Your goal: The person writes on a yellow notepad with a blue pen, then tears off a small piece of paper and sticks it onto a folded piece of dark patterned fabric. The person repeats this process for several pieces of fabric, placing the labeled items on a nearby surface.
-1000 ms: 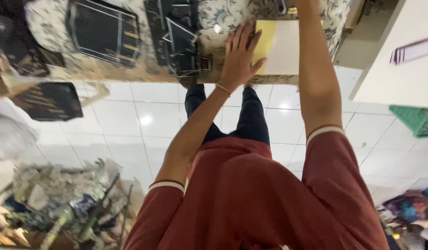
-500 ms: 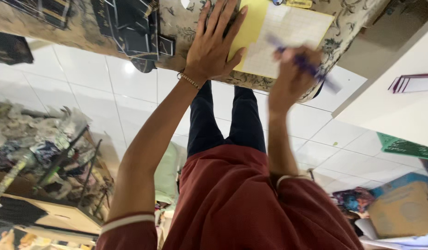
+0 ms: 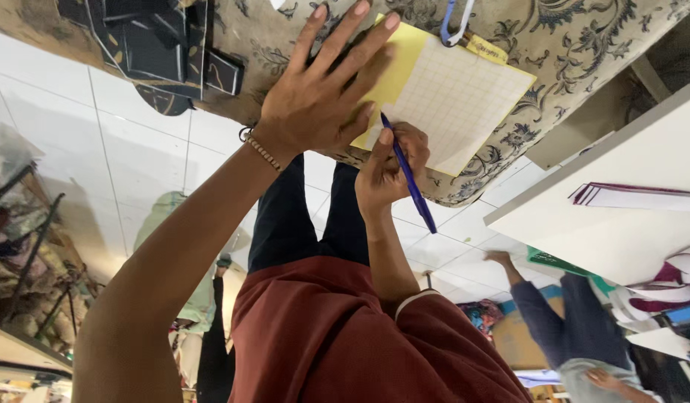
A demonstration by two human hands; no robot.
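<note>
A yellow pad with a pale grid sheet (image 3: 453, 104) lies on a low table covered by a floral cloth (image 3: 584, 37). My left hand (image 3: 322, 97), a beaded bracelet on its wrist, lies flat with spread fingers on the pad's left part. My right hand (image 3: 386, 175) is just below it at the table's near edge, holding a blue pen (image 3: 411, 183). The pen's tip touches the sheet's lower left, close to my left thumb. My red shirt and dark trousers fill the lower middle.
Black flat pieces (image 3: 158, 45) lie on the cloth at upper left, and a blue-and-white cord (image 3: 453, 19) lies above the pad. A white surface (image 3: 621, 239) with a purple-edged folder (image 3: 636, 195) stands at right. Another person (image 3: 561, 328) is at lower right. Clutter (image 3: 24, 246) lines the tiled floor at left.
My right hand came down with the pen from beyond the pad to its near lower-left edge. My left hand stayed pressed on the pad. The view moved closer.
</note>
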